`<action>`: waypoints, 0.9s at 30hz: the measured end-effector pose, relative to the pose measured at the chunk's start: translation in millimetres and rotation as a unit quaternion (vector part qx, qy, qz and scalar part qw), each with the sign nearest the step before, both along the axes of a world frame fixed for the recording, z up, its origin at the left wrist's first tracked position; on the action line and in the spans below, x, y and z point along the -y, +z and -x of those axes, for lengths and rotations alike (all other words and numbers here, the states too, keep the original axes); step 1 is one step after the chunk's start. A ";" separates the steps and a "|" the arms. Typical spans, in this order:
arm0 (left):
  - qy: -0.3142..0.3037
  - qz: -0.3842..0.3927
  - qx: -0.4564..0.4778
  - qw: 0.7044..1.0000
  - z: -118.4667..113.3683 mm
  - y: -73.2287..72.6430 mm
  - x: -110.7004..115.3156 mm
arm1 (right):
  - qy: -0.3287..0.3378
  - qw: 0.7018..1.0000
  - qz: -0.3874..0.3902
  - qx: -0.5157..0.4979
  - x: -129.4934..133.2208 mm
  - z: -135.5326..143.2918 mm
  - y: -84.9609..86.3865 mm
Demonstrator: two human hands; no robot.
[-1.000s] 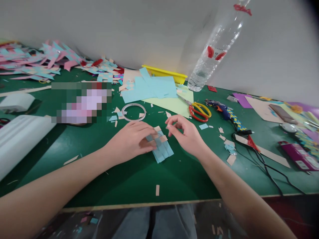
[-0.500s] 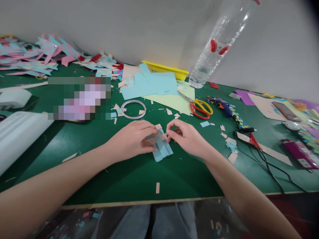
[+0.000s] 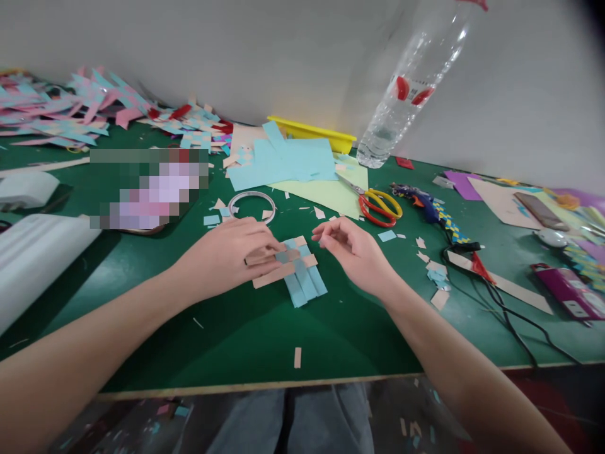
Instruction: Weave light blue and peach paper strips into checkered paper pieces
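Touches the beige strips at the left side of the small woven paper piece (image 3: 305,280) with the left hand (image 3: 227,258), fingers bent and close together; cannot tell whether pinching or only pressing. Keeps the right hand (image 3: 352,249) just off the other side, fingers curled toward the thumb, impossible to tell if anything is pinched. Has the weave flat on the green table (image 3: 350,347), between both hands, blue strips crossed by beige. Just past the left hand, shows a ring of tape (image 3: 230,207); past the right, scissors (image 3: 380,208) with red and yellow handles, tips on a pale green sheet (image 3: 347,200). Behind, shows light blue paper (image 3: 297,161) before a yellow tray (image 3: 321,134). Near that, includes a clear bottle (image 3: 401,104), labelled with red shapes and characters too small to read. At far right, includes a purple box (image 3: 562,287) with white patches, equally unreadable.
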State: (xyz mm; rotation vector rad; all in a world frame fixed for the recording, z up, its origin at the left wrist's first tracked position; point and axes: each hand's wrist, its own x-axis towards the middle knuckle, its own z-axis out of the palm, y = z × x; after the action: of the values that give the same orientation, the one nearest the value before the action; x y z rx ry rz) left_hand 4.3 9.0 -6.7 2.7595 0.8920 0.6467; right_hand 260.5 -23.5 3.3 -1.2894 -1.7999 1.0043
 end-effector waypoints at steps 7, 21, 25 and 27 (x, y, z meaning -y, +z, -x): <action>-0.025 -0.041 -0.076 0.996 5.6 1.9 -2.9 | 0.014 0.997 0.062 -0.051 -2.1 5.3 -8.3; -0.044 -0.041 -0.101 0.993 -0.8 1.3 1.1 | 0.024 0.997 0.059 -0.046 -0.9 6.4 -11.9; -0.047 -0.022 -0.083 0.995 -1.5 -0.1 0.6 | 0.023 0.997 0.056 -0.040 -0.7 6.9 -12.3; -0.047 -0.015 -0.075 0.996 -1.8 -0.7 0.4 | 0.023 0.998 0.054 -0.038 -0.8 7.1 -12.3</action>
State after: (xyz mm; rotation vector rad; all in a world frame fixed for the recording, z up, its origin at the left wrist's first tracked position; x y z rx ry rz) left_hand 6.1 8.6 -7.4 2.8878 0.7802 0.4472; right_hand 253.4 -22.7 -9.0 -1.2620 -1.7465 1.1755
